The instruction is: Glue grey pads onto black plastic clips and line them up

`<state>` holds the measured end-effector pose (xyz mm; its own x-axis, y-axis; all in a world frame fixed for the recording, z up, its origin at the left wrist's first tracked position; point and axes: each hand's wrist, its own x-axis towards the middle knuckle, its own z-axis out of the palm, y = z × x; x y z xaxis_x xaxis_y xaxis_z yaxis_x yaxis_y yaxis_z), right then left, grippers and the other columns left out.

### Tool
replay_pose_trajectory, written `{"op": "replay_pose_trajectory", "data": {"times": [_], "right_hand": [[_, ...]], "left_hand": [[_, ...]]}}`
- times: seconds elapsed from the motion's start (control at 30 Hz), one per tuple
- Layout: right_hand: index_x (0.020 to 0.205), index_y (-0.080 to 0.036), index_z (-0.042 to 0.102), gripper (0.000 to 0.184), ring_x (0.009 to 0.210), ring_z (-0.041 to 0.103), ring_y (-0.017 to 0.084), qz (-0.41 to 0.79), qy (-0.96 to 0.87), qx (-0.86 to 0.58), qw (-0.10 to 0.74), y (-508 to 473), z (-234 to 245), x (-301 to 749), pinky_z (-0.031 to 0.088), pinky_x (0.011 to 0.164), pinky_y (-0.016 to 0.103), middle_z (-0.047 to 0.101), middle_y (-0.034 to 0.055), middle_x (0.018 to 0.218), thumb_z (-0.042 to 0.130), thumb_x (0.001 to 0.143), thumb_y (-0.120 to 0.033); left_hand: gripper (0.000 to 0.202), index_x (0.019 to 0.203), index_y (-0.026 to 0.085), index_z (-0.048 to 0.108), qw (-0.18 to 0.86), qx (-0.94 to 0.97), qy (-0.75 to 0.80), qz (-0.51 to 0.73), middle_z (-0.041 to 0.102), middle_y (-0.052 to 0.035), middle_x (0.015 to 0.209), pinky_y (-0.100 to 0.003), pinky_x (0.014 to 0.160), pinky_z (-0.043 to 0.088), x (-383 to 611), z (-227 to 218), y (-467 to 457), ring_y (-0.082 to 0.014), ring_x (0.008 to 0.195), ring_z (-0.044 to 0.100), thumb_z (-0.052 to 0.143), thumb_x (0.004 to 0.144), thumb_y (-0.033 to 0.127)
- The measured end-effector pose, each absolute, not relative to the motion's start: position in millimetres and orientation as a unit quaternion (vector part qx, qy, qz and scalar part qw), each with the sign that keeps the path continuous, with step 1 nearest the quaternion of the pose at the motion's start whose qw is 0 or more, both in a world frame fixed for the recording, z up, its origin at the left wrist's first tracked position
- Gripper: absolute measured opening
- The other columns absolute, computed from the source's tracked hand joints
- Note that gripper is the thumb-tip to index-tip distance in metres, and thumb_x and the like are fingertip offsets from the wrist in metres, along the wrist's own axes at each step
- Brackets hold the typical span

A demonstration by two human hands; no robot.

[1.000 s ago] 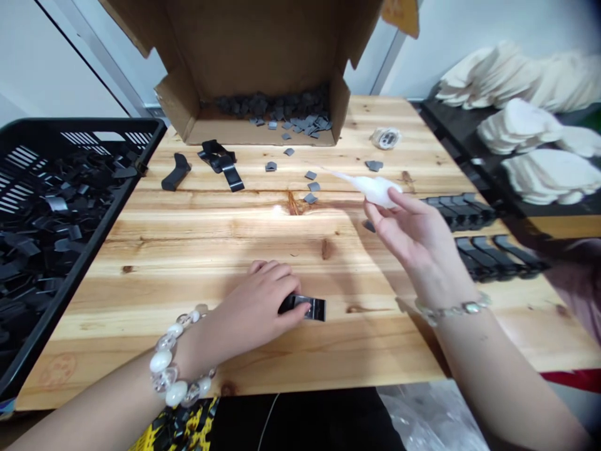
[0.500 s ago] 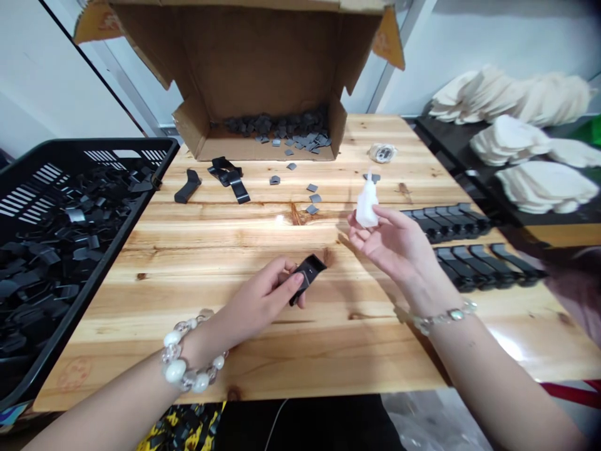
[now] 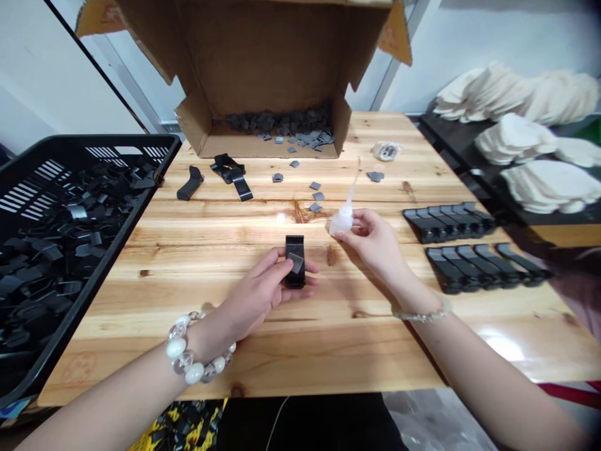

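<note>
My left hand [image 3: 263, 285] is closed around a black plastic clip [image 3: 295, 244] over the middle of the table. A small grey square pad [image 3: 295, 263] lies on the clip's face, and my thumb touches its edge. To the right, my right hand [image 3: 373, 241] grips a white squeeze bottle [image 3: 342, 220] near its base. The bottle stands roughly upright with its long thin nozzle pointing up; whether its base rests on the wood I cannot tell. Several loose grey pads [image 3: 315, 207] lie just beyond the bottle.
Two rows of black clips [image 3: 474, 266] line the right side. A black crate [image 3: 171, 156] of dark pieces stands at left. An open cardboard box [image 3: 206, 147] holding grey pads sits at the back, with a roll of tape [image 3: 387, 151] to its right.
The bottle has come down and left, and its nozzle now shows upward. My left hand has turned the clip lengthwise, and the pad on its face now shows clearly.
</note>
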<state>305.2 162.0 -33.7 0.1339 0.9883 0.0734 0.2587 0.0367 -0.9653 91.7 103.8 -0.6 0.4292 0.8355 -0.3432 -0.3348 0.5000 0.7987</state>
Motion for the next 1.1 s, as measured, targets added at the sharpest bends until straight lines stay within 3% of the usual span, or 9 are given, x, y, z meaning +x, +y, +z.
{"op": "replay_pose_trajectory", "data": {"times": [0.13, 0.23, 0.37, 0.47, 0.6, 0.77, 0.93, 1.1], "right_hand": [[0.099, -0.017, 0.056, 0.038, 0.095, 0.063, 0.022, 0.315, -0.587, -0.606, 0.434, 163.5, -41.1, 310.5, 0.048, 0.084, 0.037, 0.067, 0.0075, 0.103, 0.074, 0.069, -0.03], [0.094, -0.018, 0.054, 0.04, 0.09, 0.059, 0.022, 0.191, -0.623, -0.643, 0.402, 157.2, -28.1, 312.9, 0.046, 0.078, 0.036, 0.064, 0.0059, 0.099, 0.077, 0.065, -0.033], [0.077, -0.019, 0.058, 0.02, 0.077, 0.056, 0.017, 0.084, -0.684, -0.594, 0.415, 138.6, 2.4, 305.6, 0.043, 0.073, 0.032, 0.062, 0.0016, 0.08, 0.075, 0.073, -0.03], [0.08, -0.02, 0.064, 0.007, 0.077, 0.058, 0.016, 0.122, -0.751, -0.5, 0.413, 123.1, 13.0, 291.1, 0.045, 0.073, 0.031, 0.063, 0.0025, 0.079, 0.071, 0.079, -0.023], [0.093, -0.02, 0.067, 0.012, 0.081, 0.06, 0.014, 0.198, -0.799, -0.416, 0.386, 110.0, 8.0, 273.5, 0.049, 0.073, 0.028, 0.061, 0.0036, 0.087, 0.069, 0.081, -0.019], [0.084, -0.018, 0.065, 0.007, 0.081, 0.059, 0.011, 0.213, -0.789, -0.425, 0.389, 107.3, 6.6, 271.4, 0.049, 0.074, 0.024, 0.058, 0.0023, 0.086, 0.064, 0.082, -0.012], [0.084, -0.018, 0.062, 0.005, 0.098, 0.061, 0.014, 0.227, -0.737, -0.47, 0.43, 109.7, 10.7, 277.5, 0.048, 0.087, 0.026, 0.064, 0.0037, 0.098, 0.062, 0.084, -0.014], [0.085, -0.02, 0.063, 0.006, 0.087, 0.064, 0.012, 0.24, -0.751, -0.475, 0.392, 108.5, 12.5, 278.4, 0.049, 0.08, 0.023, 0.069, -0.0006, 0.09, 0.063, 0.084, -0.015]], "left_hand": [[0.015, 0.107, 0.013, 0.05, 0.774, 0.336, 0.367, 0.392, 0.066, -0.0125, 0.106, -0.042, 0.091, 0.053, 91.7, -1.1, 102.5, -0.0212, 0.097, 0.067, 0.046, 0.094, 0.018], [0.016, 0.109, 0.013, 0.049, 0.761, 0.357, 0.361, 0.404, 0.067, -0.0111, 0.104, -0.043, 0.093, 0.053, 91.0, -3.9, 102.4, -0.0208, 0.097, 0.067, 0.047, 0.094, 0.019], [0.021, 0.115, 0.015, 0.046, 0.732, 0.415, 0.359, 0.403, 0.066, -0.0096, 0.107, -0.042, 0.095, 0.052, 89.8, -6.9, 101.4, -0.0193, 0.1, 0.065, 0.047, 0.096, 0.024], [0.024, 0.117, 0.016, 0.044, 0.709, 0.467, 0.367, 0.379, 0.067, -0.0088, 0.108, -0.037, 0.095, 0.05, 89.7, -6.8, 99.6, -0.0168, 0.1, 0.065, 0.047, 0.096, 0.025], [0.027, 0.122, 0.017, 0.042, 0.69, 0.519, 0.361, 0.353, 0.068, -0.0072, 0.107, -0.031, 0.095, 0.047, 90.8, -5.5, 97.4, -0.0151, 0.102, 0.063, 0.046, 0.096, 0.023], [0.03, 0.125, 0.018, 0.04, 0.705, 0.516, 0.351, 0.338, 0.066, -0.0083, 0.114, -0.03, 0.095, 0.047, 92.1, -5.2, 96.1, -0.0154, 0.106, 0.062, 0.044, 0.095, 0.019], [0.029, 0.125, 0.021, 0.04, 0.709, 0.532, 0.352, 0.299, 0.065, -0.0073, 0.116, -0.031, 0.097, 0.046, 91.0, -4.0, 93.5, -0.0149, 0.108, 0.061, 0.042, 0.096, 0.018], [0.031, 0.128, 0.025, 0.038, 0.703, 0.545, 0.359, 0.282, 0.065, -0.0055, 0.115, -0.033, 0.097, 0.045, 89.5, -4.9, 91.3, -0.0146, 0.107, 0.06, 0.041, 0.098, 0.02]]}}
